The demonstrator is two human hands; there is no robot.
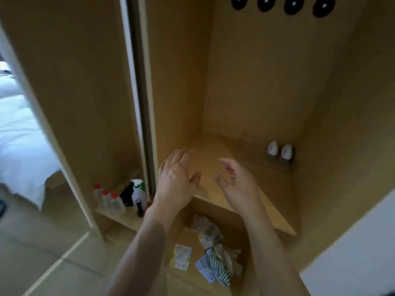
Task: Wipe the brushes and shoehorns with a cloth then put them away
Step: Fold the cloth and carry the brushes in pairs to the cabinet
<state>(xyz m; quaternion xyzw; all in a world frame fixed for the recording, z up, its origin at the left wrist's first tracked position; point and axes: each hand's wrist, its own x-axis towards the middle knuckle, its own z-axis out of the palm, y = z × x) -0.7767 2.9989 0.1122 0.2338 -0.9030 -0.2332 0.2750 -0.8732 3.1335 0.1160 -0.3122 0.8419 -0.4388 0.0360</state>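
Both of my hands reach into an open wooden wardrobe, over its shelf [267, 201]. My left hand [176, 178] is flat with its fingers straight, palm down, and holds nothing. My right hand [235, 180] has loosely curled fingers and is empty too. A crumpled striped cloth [215, 265] lies among other rags in the compartment under the shelf, between my forearms. No brush or shoehorn can be made out. The picture is blurred.
Two small white-topped objects [280, 151] stand at the back right of the shelf. Red-capped bottles [108, 199] and a spray bottle [139, 190] stand on the low left shelf. A white packet [180, 256] lies on the floor. A bed [19, 135] is at left.
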